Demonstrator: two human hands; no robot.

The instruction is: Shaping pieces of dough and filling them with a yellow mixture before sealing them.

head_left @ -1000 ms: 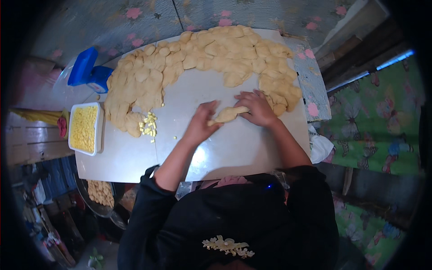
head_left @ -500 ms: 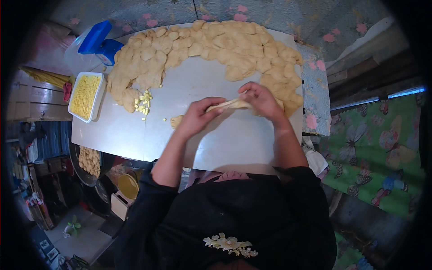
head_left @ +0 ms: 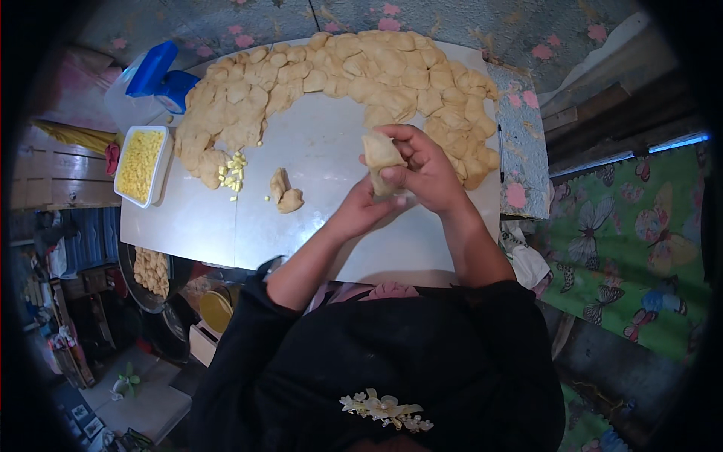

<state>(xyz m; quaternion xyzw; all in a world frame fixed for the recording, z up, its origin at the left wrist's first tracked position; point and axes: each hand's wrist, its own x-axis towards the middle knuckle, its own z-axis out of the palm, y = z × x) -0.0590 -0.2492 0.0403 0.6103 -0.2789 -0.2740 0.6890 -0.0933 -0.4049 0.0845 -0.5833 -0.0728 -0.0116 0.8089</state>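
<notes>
My right hand [head_left: 423, 169] grips a pale piece of dough [head_left: 381, 154] held upright over the table [head_left: 294, 237], thumb across its front. My left hand [head_left: 363, 207] is wrapped under and behind the same piece, its fingers partly hidden. Just left of them lies a small lump of dough [head_left: 288, 197] on the table, with scattered pale yellow cubes [head_left: 232, 169] farther left. A broad arch of flattened dough pieces [head_left: 384, 68] covers the back and both sides of the tabletop.
At the left edge stand a white tray [head_left: 142, 162] of small yellow bits and a blue scale [head_left: 157, 79]. Below left is a dark pan [head_left: 149, 275] with brown lumps. A floral wall [head_left: 354, 15] runs behind; a green butterfly-patterned cloth [head_left: 625, 248] hangs at right.
Both hands have drawn together, turning the dough from a horizontal stretched piece to an upright one. The small lump, partly hidden half a second ago, now shows fully left of my hands.
</notes>
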